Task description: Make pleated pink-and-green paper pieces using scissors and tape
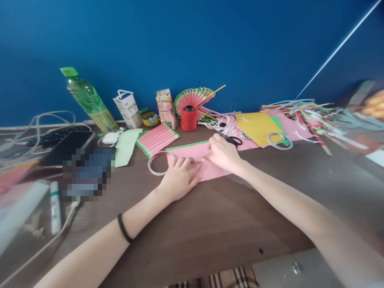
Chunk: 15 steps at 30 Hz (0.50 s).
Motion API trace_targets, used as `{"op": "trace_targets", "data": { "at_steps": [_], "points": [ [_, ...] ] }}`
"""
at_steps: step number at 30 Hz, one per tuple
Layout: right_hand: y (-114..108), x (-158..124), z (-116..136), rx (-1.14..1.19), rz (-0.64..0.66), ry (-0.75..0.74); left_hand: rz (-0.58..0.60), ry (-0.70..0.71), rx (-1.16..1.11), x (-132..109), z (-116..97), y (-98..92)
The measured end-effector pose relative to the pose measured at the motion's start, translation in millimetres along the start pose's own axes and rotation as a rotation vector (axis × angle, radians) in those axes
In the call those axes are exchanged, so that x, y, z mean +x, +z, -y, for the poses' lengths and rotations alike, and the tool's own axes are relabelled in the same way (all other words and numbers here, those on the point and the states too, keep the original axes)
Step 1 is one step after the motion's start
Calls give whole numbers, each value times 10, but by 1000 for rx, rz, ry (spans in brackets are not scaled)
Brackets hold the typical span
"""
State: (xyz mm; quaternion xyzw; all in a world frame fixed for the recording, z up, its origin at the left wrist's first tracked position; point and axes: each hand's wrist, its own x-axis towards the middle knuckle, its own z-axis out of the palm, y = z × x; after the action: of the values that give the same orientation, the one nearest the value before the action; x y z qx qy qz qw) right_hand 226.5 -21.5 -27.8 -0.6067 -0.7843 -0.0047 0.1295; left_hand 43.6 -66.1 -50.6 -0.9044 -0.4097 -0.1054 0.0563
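A pink sheet of paper (214, 173) with a green strip along its far edge lies flat on the desk. My left hand (180, 178) rests palm down on its left part, fingers stretched out. At the sheet's right side, my right hand (225, 154) is closed, its fingers bent down against the paper. A small white piece shows by its fingertips; whether they grip it is hidden. The tape roll (150, 165) lies by the left hand, overlapping the sheet's left end. Black-handled scissors (235, 141) lie just beyond the right hand.
Behind stand a green bottle (90, 100), a white carton (128, 109), a red holder (189, 120) and a pleated paper fan (190, 98). Pleated pink paper (157, 139) lies left, yellow paper (258, 126) and another tape roll (280, 148) right. A phone (90, 172) trails a cable.
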Motion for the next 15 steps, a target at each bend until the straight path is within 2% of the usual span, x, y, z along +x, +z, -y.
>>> {"op": "trace_targets", "data": {
  "at_steps": [4, 10, 15],
  "points": [
    [29, 63, -127, 159, -30, 30, -3, 4, -3, -4, -4, 8],
    [121, 171, -294, 444, -43, -9, 8, -6, 3, -11, -7, 16],
    [206, 153, -318, 442, 4, -120, 13, -4, -3, -8, -7, 9]
  ]
}}
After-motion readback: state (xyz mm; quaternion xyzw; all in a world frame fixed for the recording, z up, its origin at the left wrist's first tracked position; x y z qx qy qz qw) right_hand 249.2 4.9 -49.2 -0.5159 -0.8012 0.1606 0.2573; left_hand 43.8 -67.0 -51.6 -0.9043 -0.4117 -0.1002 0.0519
